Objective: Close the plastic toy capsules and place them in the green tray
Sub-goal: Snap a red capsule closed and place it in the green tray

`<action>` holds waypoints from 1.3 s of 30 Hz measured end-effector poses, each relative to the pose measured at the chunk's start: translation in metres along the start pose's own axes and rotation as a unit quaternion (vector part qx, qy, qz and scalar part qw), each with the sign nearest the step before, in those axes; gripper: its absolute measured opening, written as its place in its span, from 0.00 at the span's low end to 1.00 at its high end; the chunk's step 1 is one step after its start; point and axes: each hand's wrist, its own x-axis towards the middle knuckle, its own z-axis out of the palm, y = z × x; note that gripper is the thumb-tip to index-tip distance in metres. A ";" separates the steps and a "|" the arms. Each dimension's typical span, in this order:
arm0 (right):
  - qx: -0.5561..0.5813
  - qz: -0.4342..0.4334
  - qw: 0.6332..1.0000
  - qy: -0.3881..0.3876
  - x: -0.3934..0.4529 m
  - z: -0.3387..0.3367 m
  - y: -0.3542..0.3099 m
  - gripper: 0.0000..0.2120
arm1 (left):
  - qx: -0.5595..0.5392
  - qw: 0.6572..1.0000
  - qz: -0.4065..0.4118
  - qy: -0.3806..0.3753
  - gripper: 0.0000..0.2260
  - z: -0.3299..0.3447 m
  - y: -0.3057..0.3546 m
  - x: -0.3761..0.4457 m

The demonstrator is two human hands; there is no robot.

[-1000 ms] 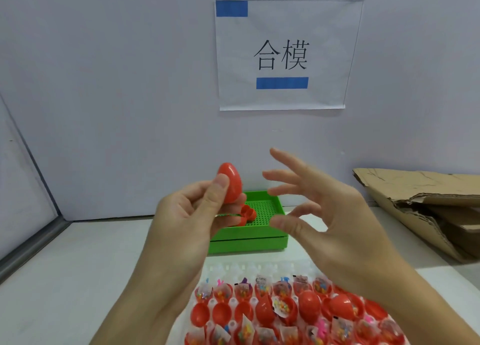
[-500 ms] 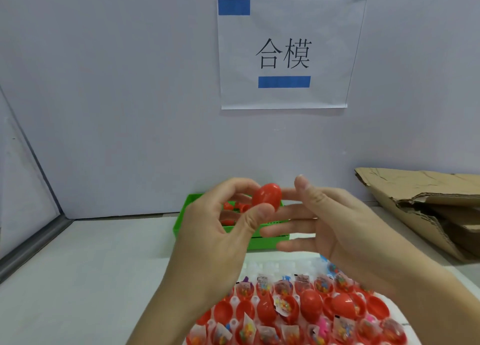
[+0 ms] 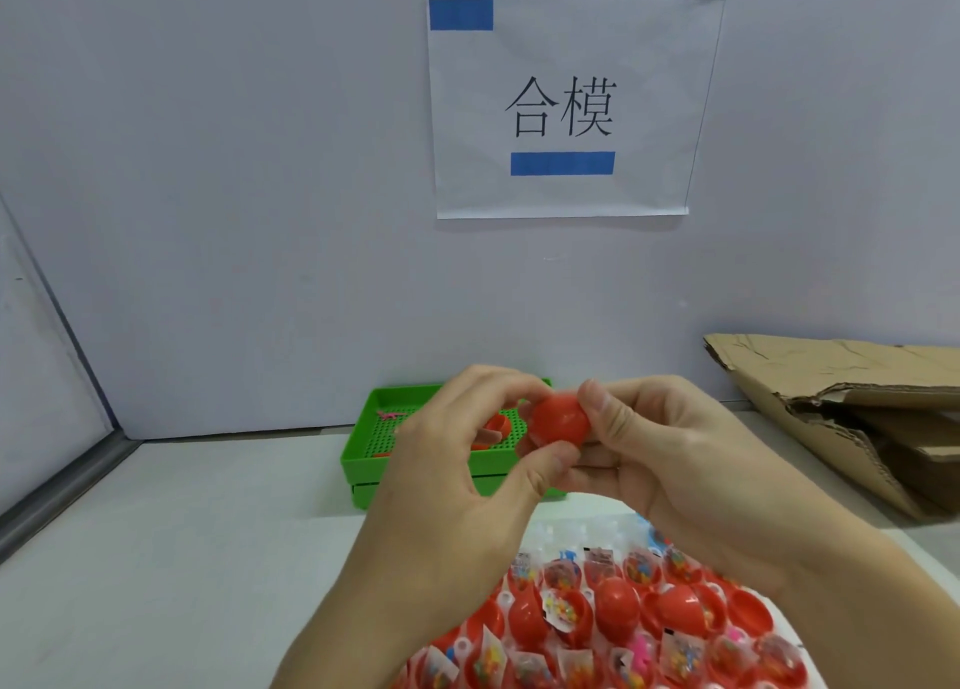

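Head view: left hand (image 3: 457,460) and right hand (image 3: 670,454) both grip one red capsule (image 3: 561,421).

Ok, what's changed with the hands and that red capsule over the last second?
The left hand carried the red capsule rightward and lower, toward the middle. The right hand, spread open and apart a second ago, closed in and now grips the capsule too, so both hands hold it in front of the green tray. The tray, the blister sheet of capsules and the cardboard stayed put.
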 end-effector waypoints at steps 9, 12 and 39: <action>-0.004 0.010 1.000 -0.010 0.001 0.003 0.002 0.19 | 0.008 0.999 -0.006 0.047 0.11 0.002 0.003 0.002; 0.009 0.019 1.000 -0.006 0.002 0.001 0.003 0.19 | 0.015 0.998 0.001 0.059 0.10 0.003 0.004 0.002; 0.041 -0.047 0.998 0.000 0.005 0.004 0.010 0.19 | 0.024 0.998 0.020 0.054 0.20 0.005 0.005 -0.003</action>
